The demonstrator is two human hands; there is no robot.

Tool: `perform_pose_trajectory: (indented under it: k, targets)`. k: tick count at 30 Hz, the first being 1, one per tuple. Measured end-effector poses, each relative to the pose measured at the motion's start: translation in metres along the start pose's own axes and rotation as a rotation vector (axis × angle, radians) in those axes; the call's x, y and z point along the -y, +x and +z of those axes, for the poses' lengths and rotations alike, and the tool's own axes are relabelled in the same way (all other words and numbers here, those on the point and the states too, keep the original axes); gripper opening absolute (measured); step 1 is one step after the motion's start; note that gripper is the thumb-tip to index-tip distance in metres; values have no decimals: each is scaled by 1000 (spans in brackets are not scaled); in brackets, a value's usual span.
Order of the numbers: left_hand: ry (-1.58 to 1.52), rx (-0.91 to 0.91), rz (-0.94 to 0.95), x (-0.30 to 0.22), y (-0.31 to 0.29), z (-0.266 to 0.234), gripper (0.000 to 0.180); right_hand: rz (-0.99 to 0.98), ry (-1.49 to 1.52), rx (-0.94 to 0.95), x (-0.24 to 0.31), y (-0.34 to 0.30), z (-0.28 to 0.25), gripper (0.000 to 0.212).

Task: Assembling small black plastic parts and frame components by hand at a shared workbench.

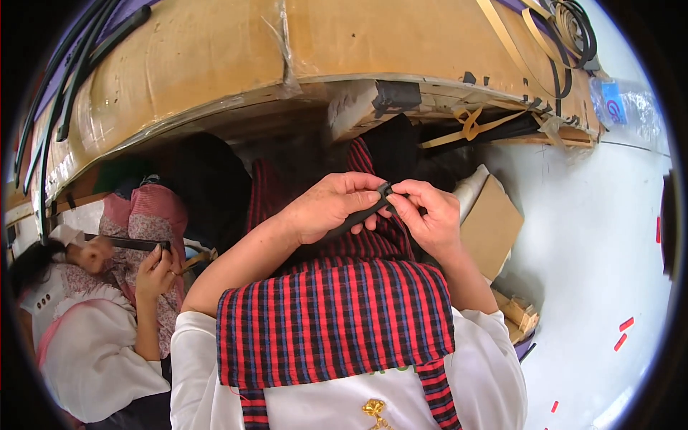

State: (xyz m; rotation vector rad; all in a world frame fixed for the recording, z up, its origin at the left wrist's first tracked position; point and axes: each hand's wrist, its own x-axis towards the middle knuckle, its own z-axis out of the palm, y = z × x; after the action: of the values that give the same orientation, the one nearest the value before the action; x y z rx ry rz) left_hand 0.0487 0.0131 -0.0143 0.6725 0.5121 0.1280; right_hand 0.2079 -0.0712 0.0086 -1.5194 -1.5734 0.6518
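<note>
Above my lap, my left hand (331, 206) is closed round a black belt strap (364, 214), which slants down to the left under the palm. Close beside it, my right hand (431, 216) pinches the strap's upper end between thumb and fingertips. A small dark piece (385, 190) shows at that end between both hands; whether it is a loop or part of a buckle is too small to tell. The fingertips of the two hands nearly meet there. Beneath them is a red, black and blue striped apron (337, 322).
A tape-covered worktable (208, 64) spans the front, with black straps (82, 68) at its left and coiled tan and black straps (570, 32) at its right. A co-worker (100, 351) sits at left, holding a black strap. Cardboard (491, 226) and a clear bottle (627, 107) are at right.
</note>
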Motion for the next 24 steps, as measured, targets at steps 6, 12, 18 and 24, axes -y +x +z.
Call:
perform_pose_trajectory:
  k: [6,12,18,24]
  targets:
    - [129,-47,-35,4,6,5,22,-93,-72,-39,-15,-8,1,14]
    - [181,-71,-25,7,11,4,22,-194,-165,7,-26,-6,-3,16]
    - [198,-80,-27,9,15,2,21,-192,-130,27,-30,-3,-4,14]
    - [205,-165,-73,11,19,6,32,-208,-193,42,-27,-5,-6,13]
